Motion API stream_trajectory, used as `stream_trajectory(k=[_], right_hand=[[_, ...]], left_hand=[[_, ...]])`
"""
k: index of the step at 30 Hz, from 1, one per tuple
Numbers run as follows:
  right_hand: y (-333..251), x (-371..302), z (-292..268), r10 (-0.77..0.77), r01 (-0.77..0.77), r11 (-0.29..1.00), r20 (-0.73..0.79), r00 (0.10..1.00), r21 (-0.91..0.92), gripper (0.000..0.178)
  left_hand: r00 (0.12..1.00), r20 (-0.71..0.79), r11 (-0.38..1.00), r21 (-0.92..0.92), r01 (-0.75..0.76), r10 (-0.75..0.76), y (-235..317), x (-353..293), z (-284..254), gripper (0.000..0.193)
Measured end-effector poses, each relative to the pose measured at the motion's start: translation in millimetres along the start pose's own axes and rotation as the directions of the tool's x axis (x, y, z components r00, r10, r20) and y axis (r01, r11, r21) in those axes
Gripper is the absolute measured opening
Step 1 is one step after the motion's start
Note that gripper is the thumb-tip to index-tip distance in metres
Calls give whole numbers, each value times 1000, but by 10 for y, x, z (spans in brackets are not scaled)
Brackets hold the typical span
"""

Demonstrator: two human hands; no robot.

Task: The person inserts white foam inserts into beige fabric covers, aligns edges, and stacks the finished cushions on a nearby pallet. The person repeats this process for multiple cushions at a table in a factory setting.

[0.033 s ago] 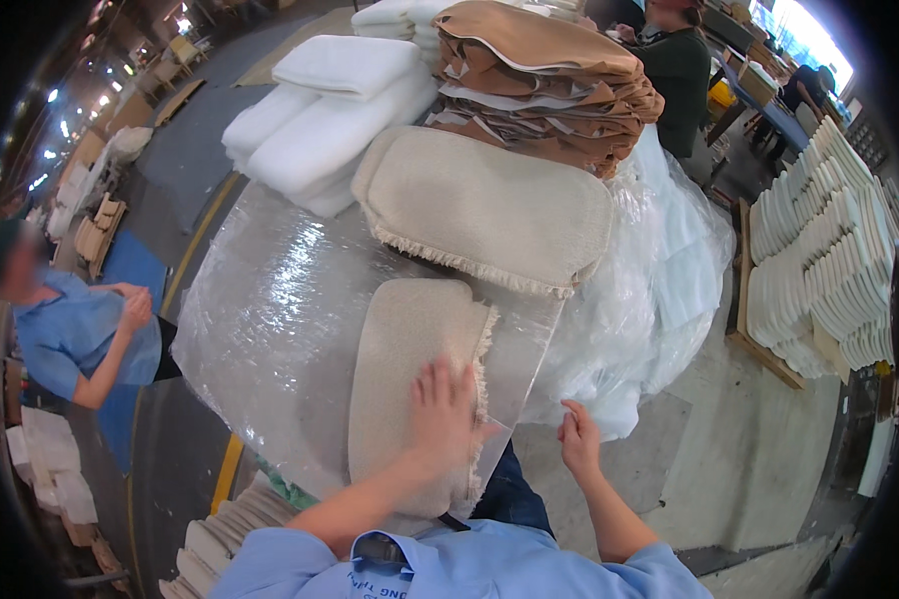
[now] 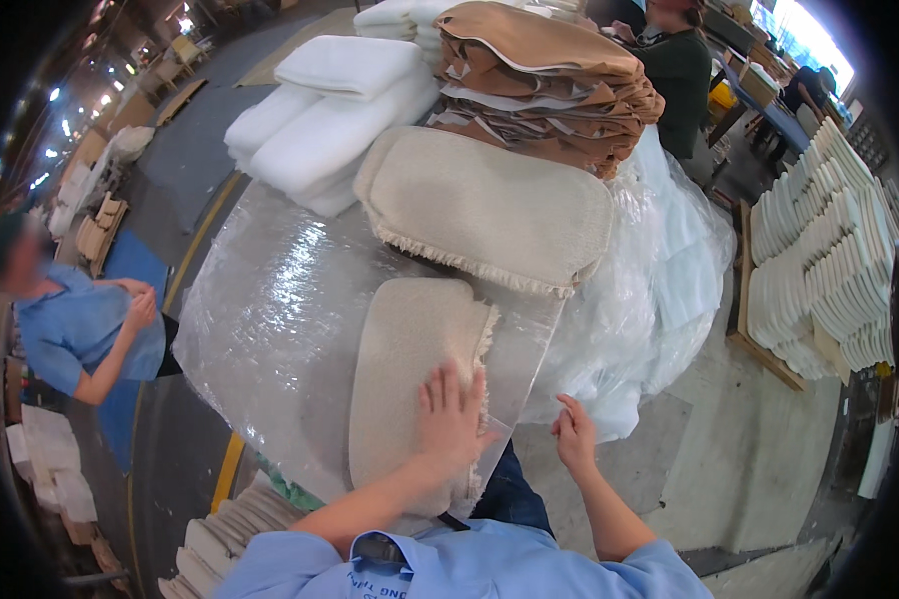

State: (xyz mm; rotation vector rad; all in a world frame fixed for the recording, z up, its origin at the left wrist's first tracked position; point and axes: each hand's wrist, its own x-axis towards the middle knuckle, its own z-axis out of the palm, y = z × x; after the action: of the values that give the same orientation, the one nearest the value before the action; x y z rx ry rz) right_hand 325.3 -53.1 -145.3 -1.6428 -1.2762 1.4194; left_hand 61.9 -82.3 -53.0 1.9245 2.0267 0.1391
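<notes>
A beige fabric piece (image 2: 400, 339) with a frayed right edge, apparently layered, lies lengthwise on plastic-wrapped goods in front of me. My left hand (image 2: 452, 419) rests on it with fingers spread, palm down near the fringe. To the right, off the stack, my right hand (image 2: 575, 437) hovers in the air, its index finger partly extended and the other fingers curled. Whatever those curled fingers hold, if anything, is too small to make out. Just beyond lies a second beige stack of fabric pieces (image 2: 489, 205), its fringe facing me.
Folded white padding (image 2: 340, 120) and a brown fabric pile (image 2: 544, 85) sit at the back. Clear plastic wrap (image 2: 639, 290) bulges on the right. White stacked pieces (image 2: 819, 260) stand on a pallet. A person in blue (image 2: 90, 324) stands left; another person (image 2: 679, 80) is behind the pile.
My left hand has shifted very slightly right on the fabric, and my right hand slightly up and left. The person at the left has moved a little to the right.
</notes>
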Motion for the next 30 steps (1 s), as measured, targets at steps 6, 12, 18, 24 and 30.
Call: stream_trajectory(k=[6, 12, 18, 24, 30], right_hand=[[-180, 319, 412, -281, 309, 943, 199, 939, -125, 36], [-513, 228, 719, -750, 866, 413, 435, 499, -282, 41], [-793, 605, 1128, -580, 953, 248, 761, 289, -173, 52], [-852, 884, 1480, -122, 840, 477, 927, 356, -259, 62], [-685, 959, 1737, -372, 767, 635, 833, 409, -93, 66]], left_hand=[[944, -311, 987, 144, -71, 113, 20, 88, 166, 78], [957, -270, 989, -75, -130, 106, -4, 69, -131, 59], [919, -357, 973, -92, -213, 167, 34, 62, -198, 57], [931, -297, 962, -103, -251, 211, -11, 31, -154, 52], [955, -295, 908, -409, -91, -37, -697, 559, -313, 41]])
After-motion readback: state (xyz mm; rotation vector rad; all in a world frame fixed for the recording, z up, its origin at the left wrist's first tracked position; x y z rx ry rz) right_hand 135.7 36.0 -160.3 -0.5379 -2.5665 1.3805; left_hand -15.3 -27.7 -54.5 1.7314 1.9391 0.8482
